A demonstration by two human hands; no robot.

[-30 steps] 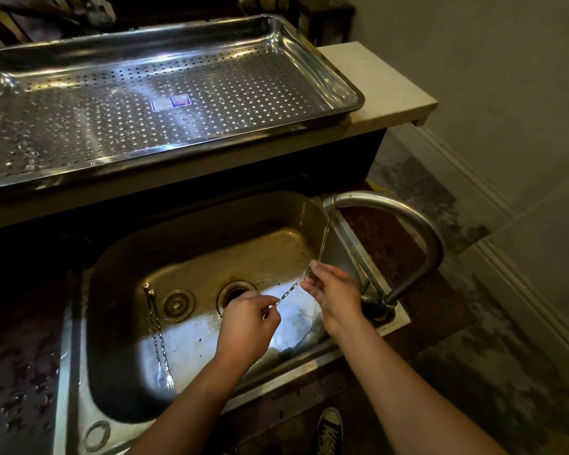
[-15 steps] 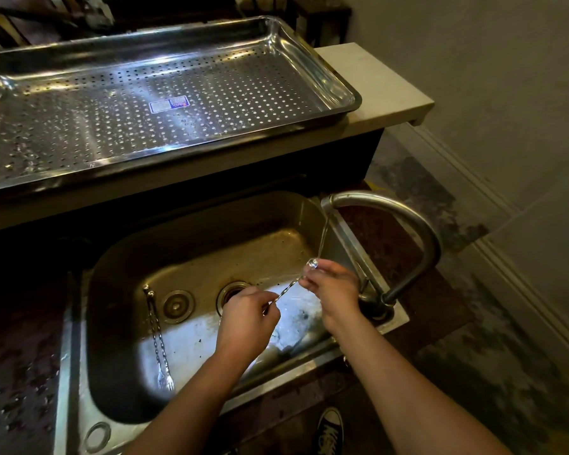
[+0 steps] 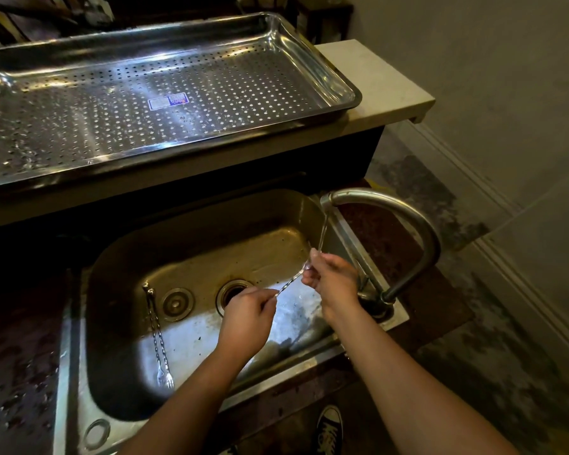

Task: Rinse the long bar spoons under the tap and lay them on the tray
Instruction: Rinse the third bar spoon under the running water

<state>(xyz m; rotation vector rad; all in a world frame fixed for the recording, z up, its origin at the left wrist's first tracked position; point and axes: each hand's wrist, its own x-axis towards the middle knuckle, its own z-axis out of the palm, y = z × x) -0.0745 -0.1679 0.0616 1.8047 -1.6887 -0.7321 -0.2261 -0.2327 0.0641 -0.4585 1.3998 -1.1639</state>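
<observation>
A long twisted bar spoon (image 3: 289, 284) spans between my hands over the sink (image 3: 191, 238). My left hand (image 3: 247, 320) pinches its lower end. My right hand (image 3: 332, 280) grips its upper end right under the thin stream of water from the curved tap (image 3: 408, 218). Two more bar spoons (image 3: 156, 336) lie side by side on the sink floor at the left, fork ends towards me. The perforated steel tray (image 3: 339, 83) rests on the raised counter behind the sink, with nothing lying in it.
The sink drain (image 3: 232, 290) and a round plug (image 3: 177, 303) lie in the sink floor. The pale counter end (image 3: 378, 80) juts out right of the tray. A wall and tiled floor lie to the right; my shoe (image 3: 330, 431) shows below.
My right hand has risen slightly along the water stream, tilting the spoon a bit steeper. My left hand stays in about the same spot.
</observation>
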